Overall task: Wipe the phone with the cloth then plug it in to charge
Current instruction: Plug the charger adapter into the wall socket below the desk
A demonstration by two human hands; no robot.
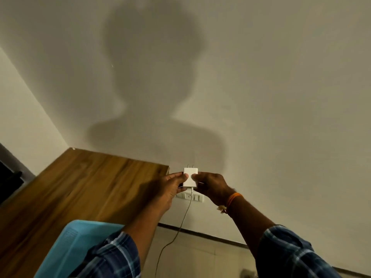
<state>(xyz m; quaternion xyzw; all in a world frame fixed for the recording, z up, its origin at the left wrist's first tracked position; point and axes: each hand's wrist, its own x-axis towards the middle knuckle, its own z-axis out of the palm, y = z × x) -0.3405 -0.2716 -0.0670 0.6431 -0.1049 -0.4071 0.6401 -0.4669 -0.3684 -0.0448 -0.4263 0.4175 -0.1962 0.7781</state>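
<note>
- At the left of the frame a wooden surface [80, 187] ran up to the wall corner, and a light blue plastic object [76, 247] sat at the lower left, partly behind a plaid sleeve [112, 255].
- The left hand [170, 185], just left of centre, pinched the left edge of the white charger adapter [190, 178] with its thumb on the face.
- The adapter was held at lower centre, in front of the wall — its two prongs pointing up, apart from the wall socket plate [190, 196] just below it.
- A thin cable [180, 223] hung from the adapter's underside toward the bottom edge.
- The right hand [210, 186] gripped the adapter's right edge; an orange wrist thread [233, 198] circled its wrist.
- The phone and cloth were out of view.
</note>
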